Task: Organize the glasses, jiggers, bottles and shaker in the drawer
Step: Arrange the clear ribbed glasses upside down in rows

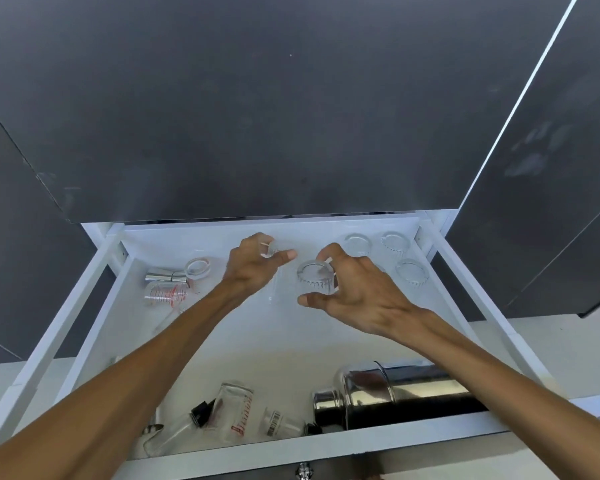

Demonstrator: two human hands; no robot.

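Note:
The white drawer [94, 306] stands pulled out. My left hand [253, 268] pinches a small clear glass [275, 252] near the back middle. My right hand [357, 292] curls around a ribbed clear glass [317, 277], thumb in front and fingers behind it. Three more ribbed glasses [395, 242] stand upright at the back right. A steel jigger [166, 276] lies by a red-marked measuring glass [166, 293] at the left. The steel shaker [395, 393] lies on its side at the front right. Small bottles [232, 414] lie at the front left.
Dark cabinet fronts [291, 116] rise behind the drawer and on both sides. A clear round piece with a white rim [198, 267] sits by the jigger. A light floor [568, 341] shows beside the drawer rails. A metal knob [303, 471] sits under the front edge.

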